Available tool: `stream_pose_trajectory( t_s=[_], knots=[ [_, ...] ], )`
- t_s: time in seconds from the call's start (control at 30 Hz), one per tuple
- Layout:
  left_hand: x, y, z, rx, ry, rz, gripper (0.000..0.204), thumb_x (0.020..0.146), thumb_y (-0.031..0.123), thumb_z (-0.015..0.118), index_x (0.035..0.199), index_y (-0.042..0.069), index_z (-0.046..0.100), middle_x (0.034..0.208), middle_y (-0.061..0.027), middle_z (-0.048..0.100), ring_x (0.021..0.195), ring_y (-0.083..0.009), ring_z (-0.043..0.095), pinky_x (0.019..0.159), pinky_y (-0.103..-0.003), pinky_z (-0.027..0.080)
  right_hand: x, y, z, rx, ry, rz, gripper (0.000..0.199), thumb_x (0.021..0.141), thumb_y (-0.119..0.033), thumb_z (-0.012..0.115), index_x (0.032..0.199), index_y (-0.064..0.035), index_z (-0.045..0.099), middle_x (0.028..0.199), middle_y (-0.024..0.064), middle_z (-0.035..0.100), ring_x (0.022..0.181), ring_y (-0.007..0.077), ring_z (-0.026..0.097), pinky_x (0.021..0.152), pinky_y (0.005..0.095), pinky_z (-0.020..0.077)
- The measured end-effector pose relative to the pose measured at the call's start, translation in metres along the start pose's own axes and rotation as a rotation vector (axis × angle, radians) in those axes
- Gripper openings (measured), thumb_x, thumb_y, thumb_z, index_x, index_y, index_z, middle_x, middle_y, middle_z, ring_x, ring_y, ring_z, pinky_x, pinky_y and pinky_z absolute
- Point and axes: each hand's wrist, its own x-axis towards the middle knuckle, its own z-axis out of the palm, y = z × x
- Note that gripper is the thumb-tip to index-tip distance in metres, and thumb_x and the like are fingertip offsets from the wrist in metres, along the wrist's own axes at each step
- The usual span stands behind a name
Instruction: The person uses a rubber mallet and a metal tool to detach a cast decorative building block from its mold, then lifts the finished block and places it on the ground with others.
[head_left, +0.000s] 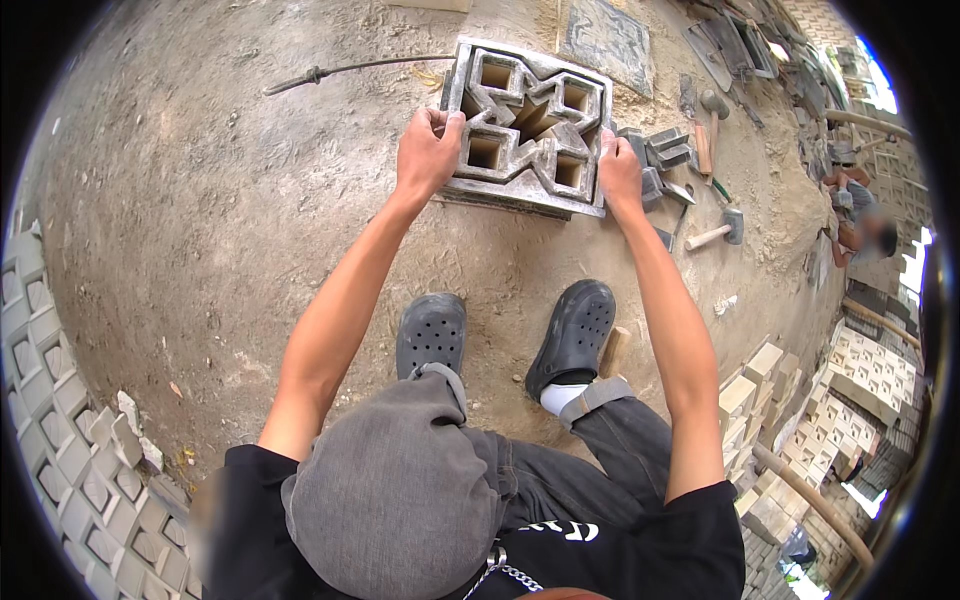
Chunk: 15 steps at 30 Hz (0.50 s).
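Mould [510, 150], facing upward, long axis left-right

Over the head camera's feed, I'm seeing a dusty, uneven earthen floor [200, 200] spreading wide. Stacked grey hollow blocks [60, 400] are lining the left edge; on the right, cream openwork blocks [875, 365] are standing piled, wooden poles [815, 505] are slanting nearby, and bright light [915, 262] is pouring through gaps.

Mould [500, 188] underside hidden, perhaps grounded; co-worker's head [878, 236] blurred
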Motion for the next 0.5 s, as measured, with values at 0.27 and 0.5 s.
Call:
stream_pose_trajectory(
  t_s=[0.27,0.5],
  knots=[
    [-0.001,-0.003,-0.009,0.211,-0.016,0.107,0.041,0.095,0.04,0.058,0.093,-0.001,0.058,0.081,-0.0198,0.066,0.074,-0.029,0.064,0.072,-0.039,0.049,0.0,0.0,0.003,0.065,0.016,-0.021,0.051,0.099,-0.045,0.044,0.087,0.002,0.06,0.089,0.0292,0.064,0.09,0.0479,0.059,0.079,0.0509,0.0448],
    [-0.003,-0.001,-0.006,0.187,-0.001,0.063,0.043,0.095,0.04,0.058,0.096,-0.002,0.059,0.082,-0.019,0.067,0.075,-0.0275,0.065,0.074,-0.038,0.05,-0.012,-0.005,-0.011,0.122,0.112,0.062,0.05,0.095,-0.048,0.054,0.093,0.0005,0.064,0.086,0.0203,0.068,0.086,0.0383,0.064,0.079,0.0447,0.0476]
  ],
)
